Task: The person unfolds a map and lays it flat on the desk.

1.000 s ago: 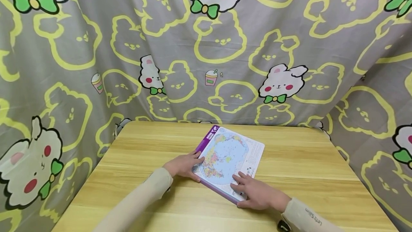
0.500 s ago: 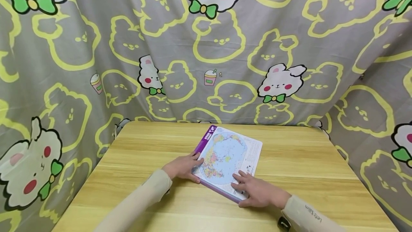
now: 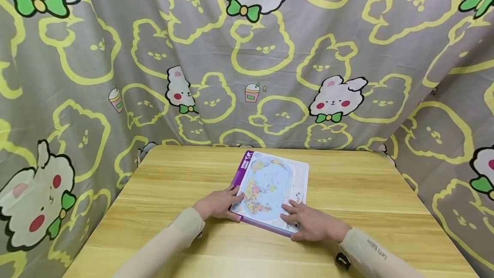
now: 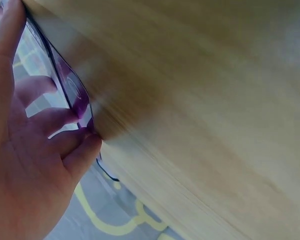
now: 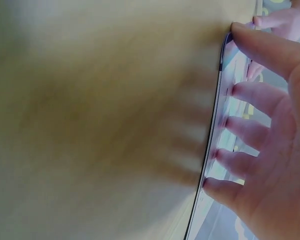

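Observation:
A flat world map board with a purple strip along its left side lies at a slant on the wooden table. In the head view my left hand is at the board's near left corner, its fingers at the left side and the thumb along the near edge. The left wrist view shows those fingertips touching the purple margin. My right hand rests at the near right corner, fingers spread over the map's white border and thumb at the near edge. Its fingers touch close to the rim in the right wrist view.
The light wooden table extends around the board on all sides. Behind it and at both sides hangs a grey curtain printed with rabbits and yellow outlines. A dark strap piece is under the right sleeve.
The map board has turned counterclockwise on the table: its far edge has shifted left and its near right corner has moved slightly away from me. Both hands have stayed on it.

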A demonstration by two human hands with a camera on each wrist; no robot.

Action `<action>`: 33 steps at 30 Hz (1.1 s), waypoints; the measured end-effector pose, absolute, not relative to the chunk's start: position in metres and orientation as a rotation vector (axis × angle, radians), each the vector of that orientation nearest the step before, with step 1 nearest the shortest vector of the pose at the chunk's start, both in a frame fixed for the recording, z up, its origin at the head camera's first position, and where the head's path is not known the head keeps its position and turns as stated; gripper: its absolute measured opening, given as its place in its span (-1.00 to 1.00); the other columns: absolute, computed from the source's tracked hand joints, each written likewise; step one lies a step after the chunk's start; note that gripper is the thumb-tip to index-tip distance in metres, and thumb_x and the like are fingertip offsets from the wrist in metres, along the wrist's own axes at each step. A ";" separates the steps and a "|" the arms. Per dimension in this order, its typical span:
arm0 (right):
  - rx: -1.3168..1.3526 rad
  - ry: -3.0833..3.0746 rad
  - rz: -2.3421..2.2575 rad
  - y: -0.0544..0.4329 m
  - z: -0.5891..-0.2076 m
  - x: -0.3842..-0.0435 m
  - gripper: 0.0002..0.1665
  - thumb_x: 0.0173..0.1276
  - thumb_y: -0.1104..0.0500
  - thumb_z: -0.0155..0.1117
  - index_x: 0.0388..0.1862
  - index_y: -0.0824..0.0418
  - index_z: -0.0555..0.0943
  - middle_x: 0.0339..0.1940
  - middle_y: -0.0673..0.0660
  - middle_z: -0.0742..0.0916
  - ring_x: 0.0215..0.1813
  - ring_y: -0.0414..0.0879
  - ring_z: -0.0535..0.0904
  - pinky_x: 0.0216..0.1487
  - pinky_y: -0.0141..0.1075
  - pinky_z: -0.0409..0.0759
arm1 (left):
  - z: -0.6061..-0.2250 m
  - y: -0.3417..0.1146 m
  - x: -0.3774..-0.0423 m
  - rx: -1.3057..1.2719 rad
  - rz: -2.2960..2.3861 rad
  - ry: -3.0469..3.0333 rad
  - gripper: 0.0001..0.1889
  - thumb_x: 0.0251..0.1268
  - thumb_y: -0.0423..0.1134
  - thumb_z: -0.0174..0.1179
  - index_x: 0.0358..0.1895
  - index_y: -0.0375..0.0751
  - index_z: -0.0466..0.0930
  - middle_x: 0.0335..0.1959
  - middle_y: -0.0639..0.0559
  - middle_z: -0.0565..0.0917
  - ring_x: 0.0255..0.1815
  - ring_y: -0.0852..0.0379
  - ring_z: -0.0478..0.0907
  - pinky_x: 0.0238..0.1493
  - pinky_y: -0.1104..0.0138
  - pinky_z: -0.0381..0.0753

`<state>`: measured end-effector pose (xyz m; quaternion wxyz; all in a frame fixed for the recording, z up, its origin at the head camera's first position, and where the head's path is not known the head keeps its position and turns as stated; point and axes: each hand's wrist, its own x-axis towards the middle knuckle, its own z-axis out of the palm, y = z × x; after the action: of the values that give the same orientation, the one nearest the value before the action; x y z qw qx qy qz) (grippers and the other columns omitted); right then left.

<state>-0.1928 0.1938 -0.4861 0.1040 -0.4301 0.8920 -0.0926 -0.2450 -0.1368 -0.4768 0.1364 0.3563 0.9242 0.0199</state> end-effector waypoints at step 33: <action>-1.197 2.651 -0.356 0.205 -0.487 -0.233 -0.23 0.28 -0.17 0.23 0.31 0.30 0.42 0.40 0.32 0.33 0.41 0.37 0.08 0.32 0.23 0.07 | -0.481 -0.111 -0.230 0.927 -0.040 2.788 -0.15 0.16 0.37 0.05 0.42 -0.11 0.25 0.41 -0.30 0.19 0.40 -0.23 0.14 0.26 0.07 0.33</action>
<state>-0.2334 0.2047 -0.4874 0.1054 -0.4062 0.8996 -0.1209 -0.2304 -0.1115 -0.4809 0.1014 0.3138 0.9440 -0.0135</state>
